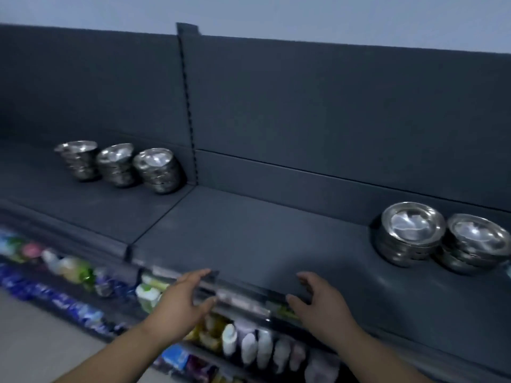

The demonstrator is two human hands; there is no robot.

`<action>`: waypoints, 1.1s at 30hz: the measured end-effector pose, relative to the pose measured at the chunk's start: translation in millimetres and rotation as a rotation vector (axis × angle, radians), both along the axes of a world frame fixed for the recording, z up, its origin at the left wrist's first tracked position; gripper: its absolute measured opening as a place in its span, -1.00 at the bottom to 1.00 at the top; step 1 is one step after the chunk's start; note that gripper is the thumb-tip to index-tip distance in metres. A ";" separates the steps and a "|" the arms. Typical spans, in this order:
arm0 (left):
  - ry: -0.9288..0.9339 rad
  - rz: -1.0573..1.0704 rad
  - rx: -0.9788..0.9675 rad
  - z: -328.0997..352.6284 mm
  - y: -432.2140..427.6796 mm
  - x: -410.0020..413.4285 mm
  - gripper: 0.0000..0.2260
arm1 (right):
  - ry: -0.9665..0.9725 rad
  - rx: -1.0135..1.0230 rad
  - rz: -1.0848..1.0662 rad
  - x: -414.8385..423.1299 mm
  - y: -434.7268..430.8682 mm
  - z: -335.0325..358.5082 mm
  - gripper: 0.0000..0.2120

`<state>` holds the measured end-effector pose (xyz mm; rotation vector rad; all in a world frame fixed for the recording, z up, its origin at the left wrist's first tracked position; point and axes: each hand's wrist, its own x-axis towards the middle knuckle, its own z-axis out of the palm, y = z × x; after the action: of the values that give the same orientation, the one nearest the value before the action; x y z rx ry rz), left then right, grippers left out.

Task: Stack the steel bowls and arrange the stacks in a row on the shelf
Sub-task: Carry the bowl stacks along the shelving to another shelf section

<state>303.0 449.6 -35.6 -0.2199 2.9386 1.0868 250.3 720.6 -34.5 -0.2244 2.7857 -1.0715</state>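
Note:
Three stacks of steel bowls stand in a row at the back left of the dark grey shelf (249,233): the left stack (78,160), the middle stack (117,165) and the right stack (159,170) by the upright post. Two more stacks sit at the far right, one (409,233) beside the other (475,244). My left hand (185,299) and my right hand (320,302) hover at the shelf's front edge, both with relaxed fingers and holding nothing, well apart from all the bowls.
A slotted upright post (188,100) divides the shelf's back panel. Below the front edge, a lower shelf holds white bottles (262,346), green bottles (80,272) and blue packets (55,299). A pale floor (33,341) lies at the bottom left.

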 end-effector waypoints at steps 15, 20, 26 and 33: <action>-0.113 0.548 -0.053 -19.7 -292.4 199.6 -0.49 | -0.160 0.004 0.439 76.6 -329.7 -26.4 -0.60; -0.125 0.606 -0.067 -24.6 -340.3 171.1 -0.48 | -0.136 -0.011 0.514 35.5 -400.9 -23.0 -0.55; -0.077 0.628 -0.067 -8.4 -395.7 80.7 -0.46 | -0.088 -0.075 0.526 -58.5 -465.3 -7.2 -0.53; -0.012 0.556 -0.045 6.6 -446.9 -28.5 -0.47 | -0.054 -0.072 0.435 -148.6 -511.0 -2.5 -0.45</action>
<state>274.5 2.7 -29.0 -1.0879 2.9631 1.0397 101.7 209.7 -36.9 -0.7559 2.4822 -1.0433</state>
